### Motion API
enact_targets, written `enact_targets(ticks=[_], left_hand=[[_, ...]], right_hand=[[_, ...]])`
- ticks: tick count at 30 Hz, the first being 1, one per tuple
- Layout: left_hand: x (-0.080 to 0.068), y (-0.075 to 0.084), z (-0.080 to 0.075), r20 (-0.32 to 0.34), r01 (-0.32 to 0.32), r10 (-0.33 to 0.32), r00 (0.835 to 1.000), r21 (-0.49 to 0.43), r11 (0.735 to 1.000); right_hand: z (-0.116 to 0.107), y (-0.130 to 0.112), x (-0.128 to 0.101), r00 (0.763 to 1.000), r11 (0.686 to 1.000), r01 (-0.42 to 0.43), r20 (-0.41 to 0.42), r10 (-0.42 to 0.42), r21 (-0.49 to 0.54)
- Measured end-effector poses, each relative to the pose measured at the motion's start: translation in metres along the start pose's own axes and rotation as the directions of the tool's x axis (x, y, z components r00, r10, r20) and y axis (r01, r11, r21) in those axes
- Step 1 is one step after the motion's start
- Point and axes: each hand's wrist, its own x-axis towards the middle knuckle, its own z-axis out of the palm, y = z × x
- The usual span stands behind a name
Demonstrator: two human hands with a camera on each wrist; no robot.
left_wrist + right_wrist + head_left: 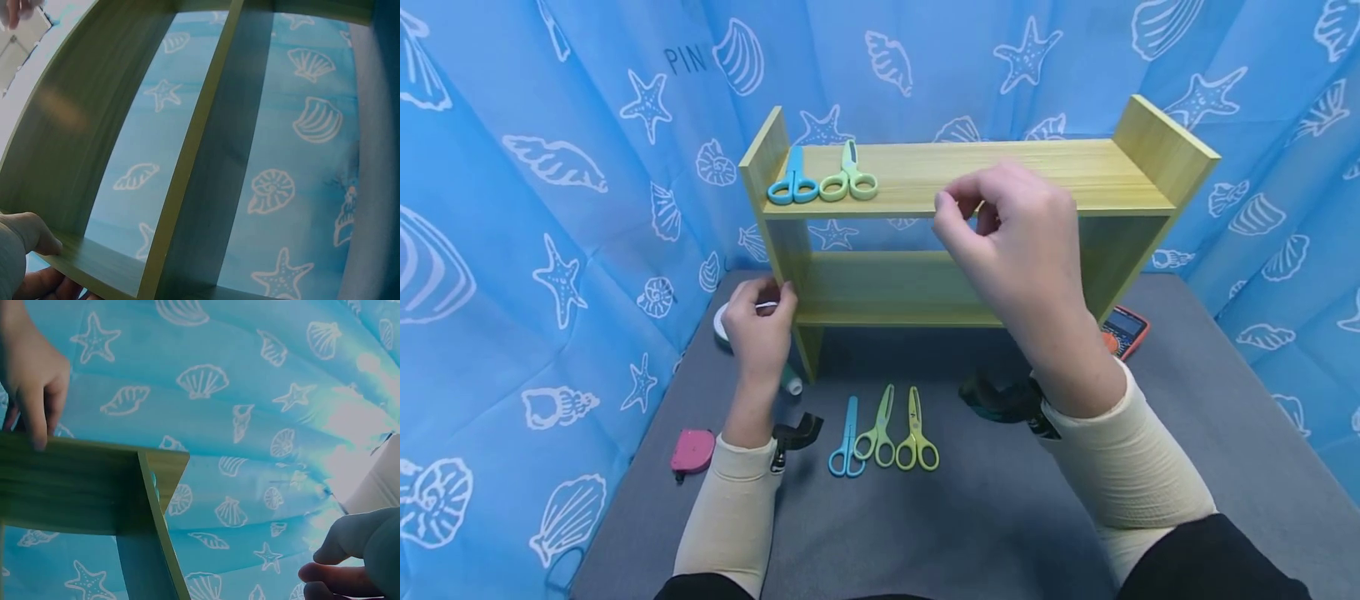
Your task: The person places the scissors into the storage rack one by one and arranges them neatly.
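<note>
A wooden two-tier shelf stands on the grey table. My left hand grips the edge of its left side panel; in the left wrist view the thumb lies on the inner face and the other fingers are outside. Raised before the top board, my right hand has its fingers loosely curled, thumb near the index finger, nothing between them. On the top board, at the left end, blue scissors lie beside light green scissors, handles toward me.
On the table before the shelf lie blue scissors, green scissors and yellow-green scissors. A pink tape measure is at left. A white round object sits behind my left hand, and an orange multimeter at right.
</note>
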Motion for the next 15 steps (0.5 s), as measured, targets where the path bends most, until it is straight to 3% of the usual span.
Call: enact_targets(ticks=[4,8,15], left_hand=[[-0.001,0.013,0.0,-0.006,0.001,-0.001,1.0,0.015,1.0],[-0.001,0.023,-0.001,-0.008,-0.003,0.003,1.0,0.018,1.0],[0.0,0.0,0.001,-0.008,-0.003,0.003,1.0,0.009,1.0]], right_hand=[[-0.005,-0.001,-0.023,0.999,0.999,0.028,-0.028,-0.026,0.043],[-0.005,-0.004,-0.046,0.999,0.997,0.038,0.0,-0.038,0.062],[0.0,-0.009,-0.08,0.997,0.995,-0.029,0.071,0.023,0.097]])
